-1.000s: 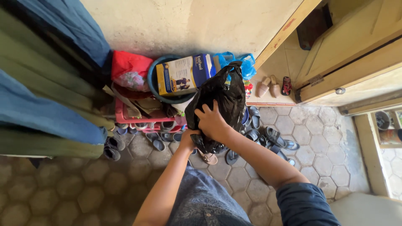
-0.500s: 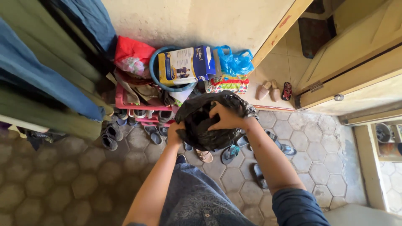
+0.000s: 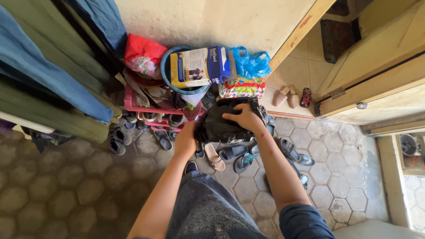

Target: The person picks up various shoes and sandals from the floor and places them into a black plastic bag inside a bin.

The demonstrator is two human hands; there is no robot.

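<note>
The black bag (image 3: 228, 124) is hiding the left hand's (image 3: 187, 140) fingertips and part of the sandals (image 3: 230, 155) beneath it. The bag's contents are not showing. The blue hanging cloth (image 3: 40, 71) is running off the left edge, covering whatever stands behind.

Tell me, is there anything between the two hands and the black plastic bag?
Nothing visible. The right hand lies on top of the black plastic bag, and the left hand grips its left edge, both in direct contact.
</note>
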